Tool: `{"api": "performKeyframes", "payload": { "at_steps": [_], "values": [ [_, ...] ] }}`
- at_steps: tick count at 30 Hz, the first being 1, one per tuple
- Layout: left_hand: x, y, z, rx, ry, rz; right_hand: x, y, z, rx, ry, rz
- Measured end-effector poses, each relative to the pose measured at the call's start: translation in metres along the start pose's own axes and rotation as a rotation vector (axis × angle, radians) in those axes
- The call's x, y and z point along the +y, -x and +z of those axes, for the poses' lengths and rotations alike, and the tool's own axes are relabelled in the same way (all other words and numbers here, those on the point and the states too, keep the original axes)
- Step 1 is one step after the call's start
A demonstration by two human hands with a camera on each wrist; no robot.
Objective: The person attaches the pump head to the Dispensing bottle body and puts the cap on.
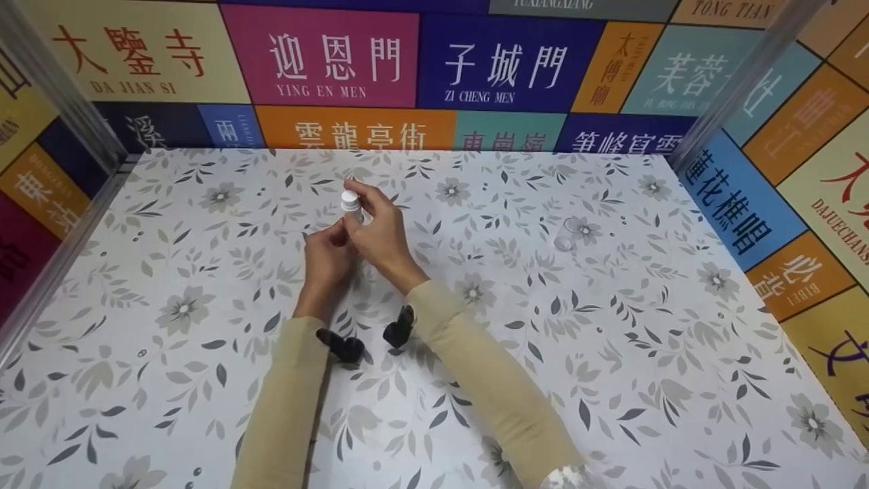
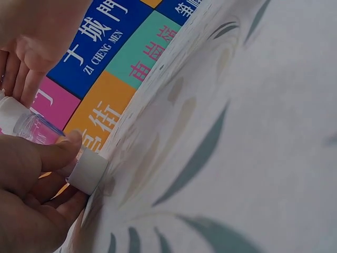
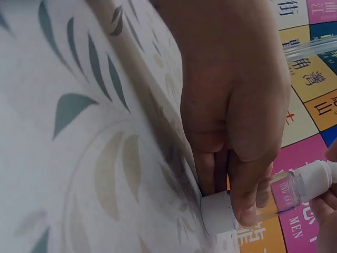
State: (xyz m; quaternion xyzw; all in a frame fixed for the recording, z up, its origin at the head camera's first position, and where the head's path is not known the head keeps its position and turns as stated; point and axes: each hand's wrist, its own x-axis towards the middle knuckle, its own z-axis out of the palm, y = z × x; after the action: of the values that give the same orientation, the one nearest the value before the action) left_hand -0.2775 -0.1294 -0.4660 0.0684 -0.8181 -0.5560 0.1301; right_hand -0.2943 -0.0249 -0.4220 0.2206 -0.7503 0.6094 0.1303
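Both hands are on a small clear bottle (image 2: pixel 41 126) with a white base (image 2: pixel 88 172) and a white top (image 1: pixel 350 199). My left hand (image 1: pixel 329 257) pinches the lower part between thumb and fingers, just above the base. Higher up, my right hand (image 1: pixel 381 227) holds the white top between thumb and index finger. In the right wrist view the base (image 3: pixel 217 213) stands at the tabletop, and only fingertips (image 3: pixel 325 211) of the right hand show at the edge. The bottle looks upright in the head view.
A clear, cup-like plastic piece (image 1: pixel 565 239) lies on the flower-patterned table (image 1: pixel 516 380) to the right of the hands. Panels with lettering (image 1: pixel 339 61) wall in the back and sides. Black wrist cameras (image 1: pixel 343 348) stick out from both sleeves.
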Motion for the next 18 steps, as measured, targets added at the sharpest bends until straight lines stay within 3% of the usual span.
{"api": "performKeyframes", "payload": {
  "at_steps": [10, 18],
  "values": [
    [0.0014, -0.0004, -0.0020, -0.017, 0.017, -0.060, 0.0052, 0.0052, 0.0064, 0.067, -0.007, -0.029],
    [0.0024, -0.0001, -0.0020, -0.019, -0.017, -0.049, 0.0084, 0.0077, 0.0077, 0.101, 0.005, -0.017]
  ]
}}
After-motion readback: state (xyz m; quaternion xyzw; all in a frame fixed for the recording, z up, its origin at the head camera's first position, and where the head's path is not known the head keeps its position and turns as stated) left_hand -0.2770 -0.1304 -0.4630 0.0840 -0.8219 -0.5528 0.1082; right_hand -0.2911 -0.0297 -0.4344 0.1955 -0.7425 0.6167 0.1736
